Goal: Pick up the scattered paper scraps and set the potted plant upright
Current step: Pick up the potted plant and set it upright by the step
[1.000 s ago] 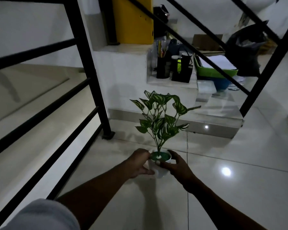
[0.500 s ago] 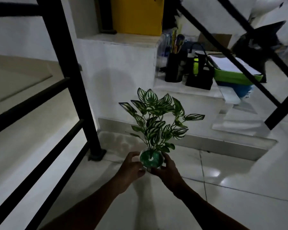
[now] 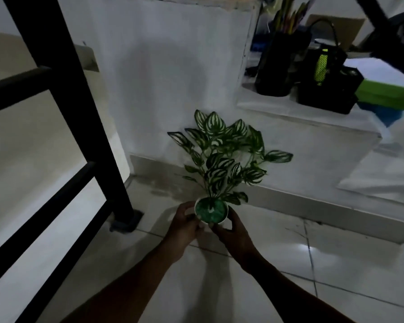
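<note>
In the lower middle of the frame we see the left hand (image 3: 184,226) and the right hand (image 3: 231,231) cupped around a small white pot with a green top (image 3: 211,210), each grasping one side of it, fingers curled against its wall. The pot tips slightly toward the camera, and its plant of striped green-and-white leaves (image 3: 224,155) rises toward the centre of the frame. Whether the pot touches the glossy pale tiled floor (image 3: 336,276) we cannot tell. Behind the leaves stands a white block wall (image 3: 173,78). A black metal railing post (image 3: 79,113) crosses the left side. At upper right, a black mesh pen holder (image 3: 280,66) sits on a white ledge (image 3: 301,113).
</note>
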